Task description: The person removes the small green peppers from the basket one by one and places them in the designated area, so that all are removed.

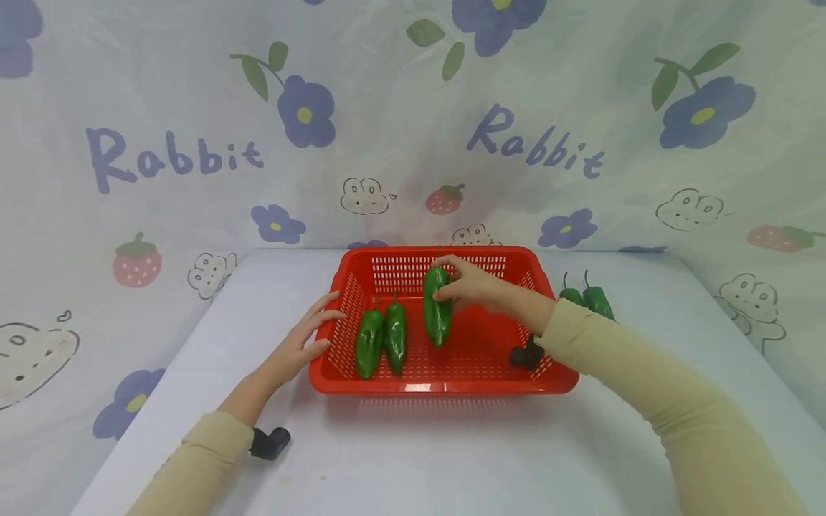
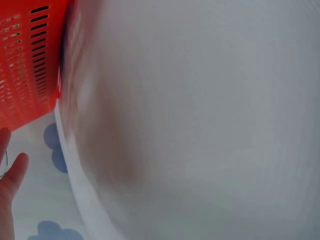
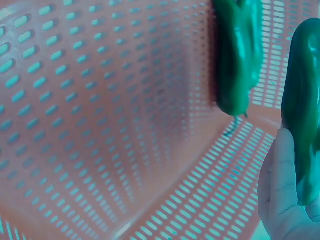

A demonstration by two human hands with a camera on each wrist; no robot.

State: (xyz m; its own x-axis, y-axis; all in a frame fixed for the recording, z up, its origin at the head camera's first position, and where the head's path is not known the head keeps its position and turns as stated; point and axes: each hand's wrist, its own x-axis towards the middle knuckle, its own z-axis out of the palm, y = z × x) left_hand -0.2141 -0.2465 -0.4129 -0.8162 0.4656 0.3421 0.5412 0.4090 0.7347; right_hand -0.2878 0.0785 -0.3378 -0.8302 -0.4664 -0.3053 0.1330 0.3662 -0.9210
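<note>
My right hand (image 1: 474,284) grips a green pepper (image 1: 437,315) by its upper part, holding it over the red basket (image 1: 445,387) with the tip pointing down. In the right wrist view the same pepper (image 3: 302,95) stands close to the thumb. Two more green peppers, a wider one (image 1: 369,344) and a slimmer one (image 1: 396,337), lie side by side in the basket's left part, stems toward the back. At the basket's left rim is my left hand (image 1: 300,344), its fingers extended; whether they touch the rim I cannot tell.
To the right of the basket two green peppers (image 1: 599,301) lie on the white table (image 1: 452,459), partly hidden by the right sleeve (image 1: 619,358). A patterned cloth (image 1: 400,143) with flowers and rabbits hangs behind. Each wrist carries a black camera mount (image 1: 271,443).
</note>
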